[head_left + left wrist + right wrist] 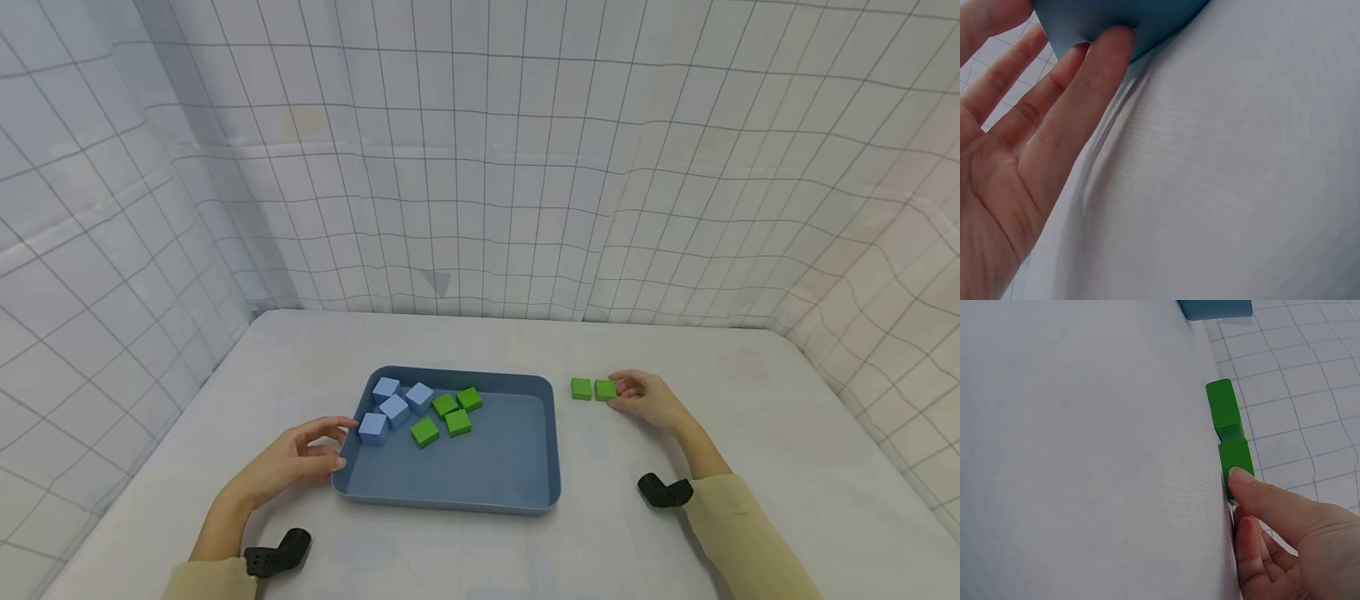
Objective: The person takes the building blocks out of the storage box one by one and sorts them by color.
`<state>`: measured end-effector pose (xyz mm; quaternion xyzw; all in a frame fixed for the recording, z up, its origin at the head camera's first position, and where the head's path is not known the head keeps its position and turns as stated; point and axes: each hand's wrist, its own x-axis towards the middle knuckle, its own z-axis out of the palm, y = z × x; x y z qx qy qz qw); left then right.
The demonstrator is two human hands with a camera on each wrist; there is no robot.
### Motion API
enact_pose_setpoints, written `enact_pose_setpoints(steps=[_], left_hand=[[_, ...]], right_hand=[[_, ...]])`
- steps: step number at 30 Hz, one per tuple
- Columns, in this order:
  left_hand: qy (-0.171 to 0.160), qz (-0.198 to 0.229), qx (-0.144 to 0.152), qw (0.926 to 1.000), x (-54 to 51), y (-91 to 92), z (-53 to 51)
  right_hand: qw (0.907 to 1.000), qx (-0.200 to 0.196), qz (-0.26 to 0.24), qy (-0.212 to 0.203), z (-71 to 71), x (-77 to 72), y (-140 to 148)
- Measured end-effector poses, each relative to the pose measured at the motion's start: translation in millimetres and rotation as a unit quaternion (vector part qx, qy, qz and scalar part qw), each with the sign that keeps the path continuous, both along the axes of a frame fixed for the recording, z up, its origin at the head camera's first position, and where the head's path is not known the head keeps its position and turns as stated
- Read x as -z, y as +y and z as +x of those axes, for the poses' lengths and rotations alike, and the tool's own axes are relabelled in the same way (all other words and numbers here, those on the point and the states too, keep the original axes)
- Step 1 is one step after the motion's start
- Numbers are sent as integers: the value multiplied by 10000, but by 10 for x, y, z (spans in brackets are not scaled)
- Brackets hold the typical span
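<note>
A blue-grey tray (495,467) lies on the table with several light-blue blocks (373,428) at its left end. Several flat green blocks (424,432) sit beside them, inside the tray. My left hand (294,457) holds the tray's left edge; in the left wrist view the thumb (1110,69) touches the tray's wall (1141,19). Right of the tray, two green blocks stand side by side on the table. With thumb and fingers my right hand (648,402) pinches the right-hand green block (1235,456). The other green block (1224,403) stands just beyond it, apart from my fingers.
The white table (465,550) extends around the tray. Grid-patterned white cloth (480,183) hangs behind the table and along both sides. A black wrist device (277,553) is on the left arm, another black wrist device (665,491) on the right.
</note>
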<state>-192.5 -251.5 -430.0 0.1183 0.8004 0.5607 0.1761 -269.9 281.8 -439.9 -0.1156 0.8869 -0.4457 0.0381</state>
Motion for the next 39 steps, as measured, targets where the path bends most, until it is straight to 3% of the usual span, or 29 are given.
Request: enact_pose_setpoints(steps=[8, 15, 24, 32, 39], left_hand=[[-8, -134, -97, 9999, -11, 4, 14], [-15, -161, -116, 9998, -22, 12, 18], [60, -103, -31, 9999, -2, 3, 8], [88, -89, 18, 9999, 6, -7, 2], [19, -109, -45, 9999, -2, 1, 6]], right_hand=[[9992, 352, -187, -65, 44, -108, -30], [9973, 562, -342, 326, 76, -234, -170], [9955, -34, -635, 704, 105, -357, -499], [9918, -622, -900, 662, 174, -442, -842], [9856, -1207, -984, 653, 191, -428, -1107]])
